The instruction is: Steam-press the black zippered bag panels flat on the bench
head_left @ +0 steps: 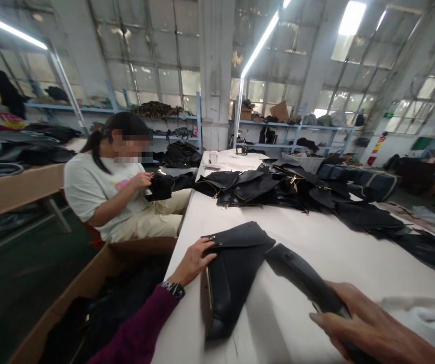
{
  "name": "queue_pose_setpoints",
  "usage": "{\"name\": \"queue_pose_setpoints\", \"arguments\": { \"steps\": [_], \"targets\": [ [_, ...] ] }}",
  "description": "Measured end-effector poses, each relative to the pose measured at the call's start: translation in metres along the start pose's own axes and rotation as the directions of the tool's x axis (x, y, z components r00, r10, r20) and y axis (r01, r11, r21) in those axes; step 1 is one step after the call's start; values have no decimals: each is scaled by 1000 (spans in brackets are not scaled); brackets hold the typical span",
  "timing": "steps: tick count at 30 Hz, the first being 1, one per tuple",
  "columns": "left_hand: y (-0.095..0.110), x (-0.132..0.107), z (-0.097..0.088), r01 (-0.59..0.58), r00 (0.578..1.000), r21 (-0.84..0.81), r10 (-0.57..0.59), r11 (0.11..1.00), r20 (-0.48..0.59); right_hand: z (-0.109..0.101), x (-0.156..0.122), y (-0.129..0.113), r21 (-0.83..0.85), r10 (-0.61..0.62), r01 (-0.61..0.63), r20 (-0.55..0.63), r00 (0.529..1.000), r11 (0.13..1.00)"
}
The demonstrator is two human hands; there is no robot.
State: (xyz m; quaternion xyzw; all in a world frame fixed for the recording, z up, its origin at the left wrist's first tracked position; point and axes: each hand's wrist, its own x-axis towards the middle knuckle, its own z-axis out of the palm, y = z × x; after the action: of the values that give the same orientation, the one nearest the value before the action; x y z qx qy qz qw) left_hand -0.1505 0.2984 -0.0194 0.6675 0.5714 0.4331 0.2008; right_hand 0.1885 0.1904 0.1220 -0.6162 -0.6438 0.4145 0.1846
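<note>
A black leather bag piece (236,268) with gold-coloured zipper trim lies on the white table in front of me. My left hand (194,260) has its fingers and thumb on the piece's upper left edge, beside a small gold-coloured zipper pull. My right hand (369,318) is wrapped around the handle of a black handheld tool (301,273) with a long, curved body, shaped like a heat gun. Its tip points left and ends close to the right corner of the bag piece. Whether the tip touches the leather I cannot tell.
Similar black pieces with gold zippers form a long pile (263,187) across the table (187,222). A cardboard box (66,303) of dark items stands at lower left. Beyond it, a seated person (107,187) handles a black piece. White cloth (410,313) lies at right.
</note>
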Motion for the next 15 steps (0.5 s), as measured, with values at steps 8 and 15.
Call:
{"name": "queue_pose_setpoints", "arguments": {
  "steps": [8,15],
  "targets": [
    [8,31,-8,-28,999,-72,29,997,20,21,29,-26,-1,-34,35,187,982,999],
    [46,28,-23,144,989,-410,-144,901,33,25,22,-51,42,-127,121,225,966,992]
  ]
}}
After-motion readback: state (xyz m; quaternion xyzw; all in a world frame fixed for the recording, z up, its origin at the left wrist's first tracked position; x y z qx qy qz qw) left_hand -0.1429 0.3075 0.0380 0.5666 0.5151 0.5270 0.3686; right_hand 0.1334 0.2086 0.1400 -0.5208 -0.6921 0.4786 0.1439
